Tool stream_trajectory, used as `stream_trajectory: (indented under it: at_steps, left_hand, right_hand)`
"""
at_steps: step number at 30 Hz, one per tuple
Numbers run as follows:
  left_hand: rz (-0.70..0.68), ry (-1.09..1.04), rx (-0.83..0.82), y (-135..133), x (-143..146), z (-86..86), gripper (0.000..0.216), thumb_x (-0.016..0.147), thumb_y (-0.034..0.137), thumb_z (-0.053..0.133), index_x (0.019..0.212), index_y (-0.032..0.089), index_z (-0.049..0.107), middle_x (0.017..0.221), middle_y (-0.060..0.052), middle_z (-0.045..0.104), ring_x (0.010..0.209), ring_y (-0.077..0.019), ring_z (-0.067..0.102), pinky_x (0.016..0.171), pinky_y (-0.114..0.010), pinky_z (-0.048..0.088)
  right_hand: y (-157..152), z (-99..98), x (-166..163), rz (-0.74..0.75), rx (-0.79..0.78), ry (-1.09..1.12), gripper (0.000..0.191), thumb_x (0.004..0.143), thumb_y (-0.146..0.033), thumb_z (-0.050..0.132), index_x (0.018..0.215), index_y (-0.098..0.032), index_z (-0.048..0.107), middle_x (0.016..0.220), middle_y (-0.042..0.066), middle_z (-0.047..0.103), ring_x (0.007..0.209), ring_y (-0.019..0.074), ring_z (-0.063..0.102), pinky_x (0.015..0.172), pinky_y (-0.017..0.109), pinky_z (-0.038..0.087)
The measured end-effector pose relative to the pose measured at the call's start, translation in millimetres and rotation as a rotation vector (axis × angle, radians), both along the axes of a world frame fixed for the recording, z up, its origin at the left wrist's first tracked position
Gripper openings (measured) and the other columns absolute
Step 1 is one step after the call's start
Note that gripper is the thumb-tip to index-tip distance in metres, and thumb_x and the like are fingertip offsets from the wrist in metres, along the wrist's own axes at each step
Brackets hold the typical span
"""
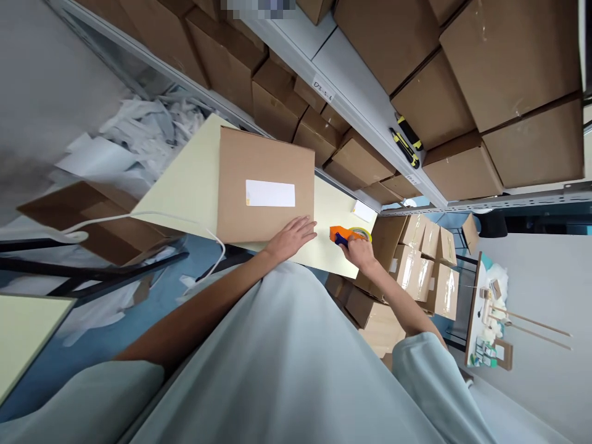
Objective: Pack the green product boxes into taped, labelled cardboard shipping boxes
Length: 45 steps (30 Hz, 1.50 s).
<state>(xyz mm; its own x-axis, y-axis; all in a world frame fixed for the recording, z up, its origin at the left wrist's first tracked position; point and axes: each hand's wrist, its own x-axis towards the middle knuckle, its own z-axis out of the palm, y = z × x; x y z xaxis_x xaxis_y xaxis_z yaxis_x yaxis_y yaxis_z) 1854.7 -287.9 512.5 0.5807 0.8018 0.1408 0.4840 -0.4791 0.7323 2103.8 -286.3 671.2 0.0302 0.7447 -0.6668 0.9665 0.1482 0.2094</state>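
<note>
A closed brown cardboard box (259, 209) with a white label (270, 193) lies on a pale yellow table (185, 191). My left hand (292, 237) rests flat on the box's near edge, fingers stretched out. My right hand (357, 251) is closed round the handle of an orange tape dispenser (345, 234) with a roll of clear tape, sitting on the table just right of the box.
Grey metal shelving (333, 68) packed with brown boxes runs behind the table; a yellow-and-black tool (406, 142) lies on a shelf. Taped boxes (416, 259) are stacked to the right. Crumpled white paper (139, 132) and an open carton (87, 216) lie at left.
</note>
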Motion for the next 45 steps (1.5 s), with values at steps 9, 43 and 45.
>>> stream_trajectory:
  at_steps: [9, 43, 45]
  left_hand:
    - [0.004, -0.040, -0.071, 3.1, 0.6, 2.7, 0.053, 0.097, 0.005, 0.051, 0.133, 0.031, 0.080, 0.166, -0.007, 0.061, 0.167, -0.0298, 0.040, 0.139, -0.062, 0.028]
    - [0.391, -0.062, 0.081, 122.8, 24.1, 138.0, 0.056, 0.106, 0.028, 0.049, 0.161, 0.018, 0.053, 0.166, -0.017, 0.058, 0.162, -0.0344, 0.046, 0.136, -0.061, 0.037]
    - [0.428, -0.018, -0.004, 84.9, 5.2, 111.3, 0.053, 0.110, 0.032, 0.046, 0.160, 0.018, 0.054, 0.166, -0.017, 0.058, 0.163, -0.0330, 0.045, 0.137, -0.060, 0.035]
  right_hand:
    - [48.9, -48.4, -76.4, -0.236, 0.192, -0.039, 0.050, 0.115, -0.032, 0.039, 0.131, 0.003, 0.071, 0.122, 0.034, 0.077, 0.116, 0.0358, 0.078, 0.092, 0.040, 0.057]
    - [318.4, 66.0, -28.7, 0.014, 0.871, 0.747, 0.069, 0.108, -0.040, 0.045, 0.167, -0.007, 0.035, 0.167, 0.031, 0.046, 0.157, 0.0456, 0.043, 0.129, 0.073, 0.030]
    - [276.0, 13.5, -10.8, -0.035, 0.971, 0.902, 0.068, 0.114, -0.053, 0.034, 0.173, -0.020, 0.028, 0.171, 0.023, 0.042, 0.162, 0.0424, 0.039, 0.131, 0.073, 0.029]
